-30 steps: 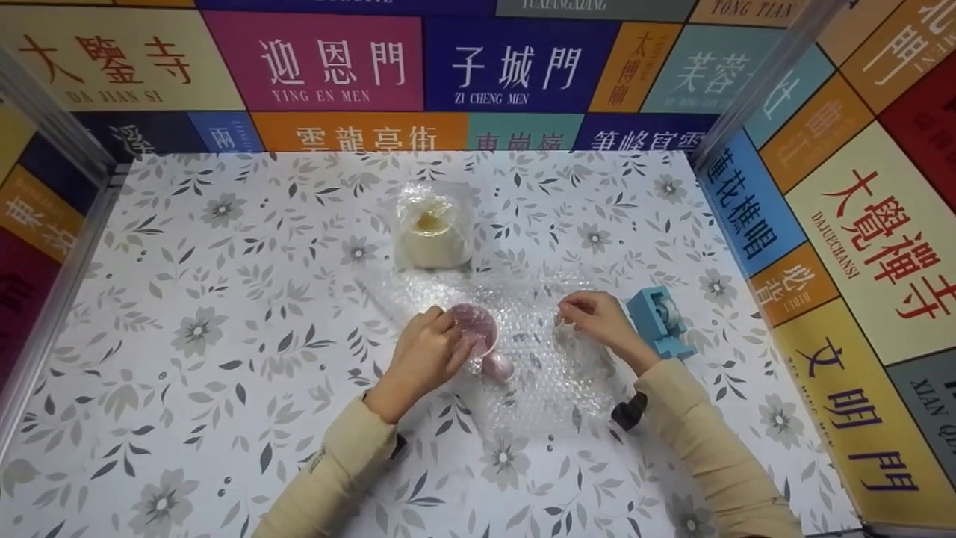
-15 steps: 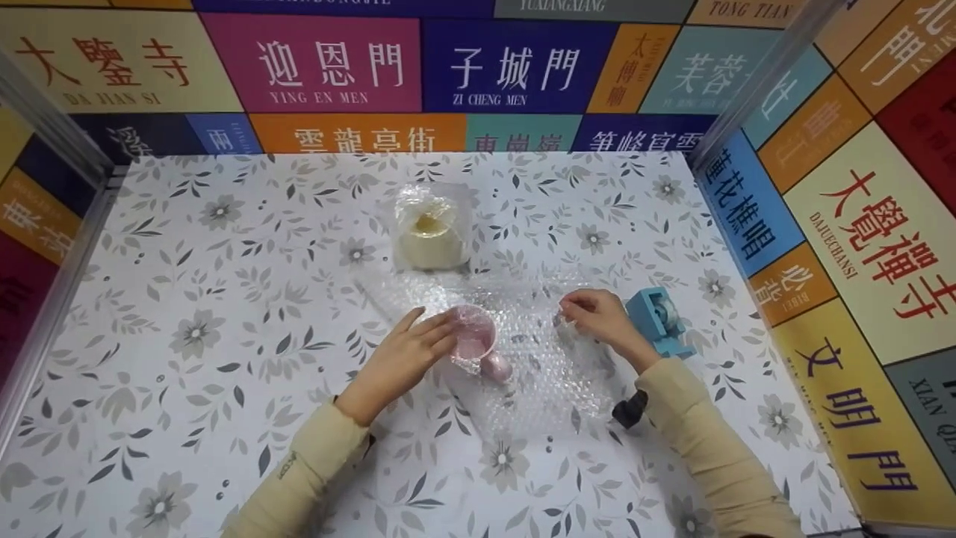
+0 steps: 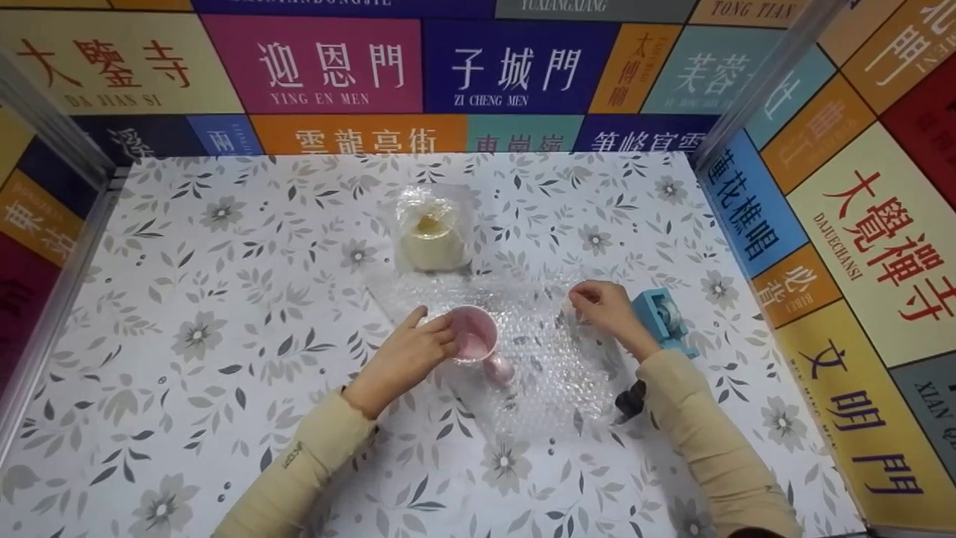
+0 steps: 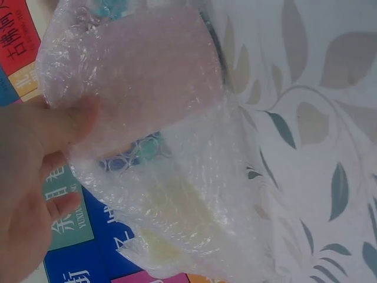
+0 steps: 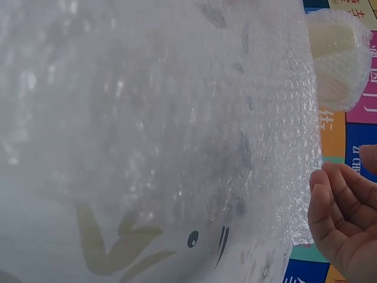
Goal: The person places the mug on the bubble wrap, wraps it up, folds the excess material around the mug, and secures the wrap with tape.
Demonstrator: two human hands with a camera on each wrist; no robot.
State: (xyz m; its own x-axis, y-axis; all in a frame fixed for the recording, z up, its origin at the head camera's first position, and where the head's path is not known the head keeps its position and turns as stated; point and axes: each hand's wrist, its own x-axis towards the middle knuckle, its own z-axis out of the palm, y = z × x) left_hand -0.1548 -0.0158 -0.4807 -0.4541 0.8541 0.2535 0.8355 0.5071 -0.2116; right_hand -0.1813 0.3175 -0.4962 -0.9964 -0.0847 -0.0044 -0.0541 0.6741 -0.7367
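Observation:
A pink mug (image 3: 478,340) stands on a sheet of bubble wrap (image 3: 534,359), with its handle toward me. My left hand (image 3: 407,355) lies against its left side, fingers extended to the rim. In the left wrist view, bubble wrap (image 4: 177,135) covers the mug's side and a digit of the left hand (image 4: 26,177) rests on it. To the right, my right hand (image 3: 609,314) pinches the edge of the sheet with curled fingers. The right wrist view shows the right hand (image 5: 347,206) at that edge, its grip partly cut off.
Behind the sheet stands a pale yellow object (image 3: 433,246) wrapped in bubble wrap. A teal tape dispenser (image 3: 661,317) sits just right of the right hand. The table (image 3: 202,373) has a leaf-patterned cover, with printed panels (image 3: 321,67) along its back and sides.
My left hand has let its curled fingers go straight and spread. My right hand has shifted slightly right and away. The film over the mug's mouth has drawn off.

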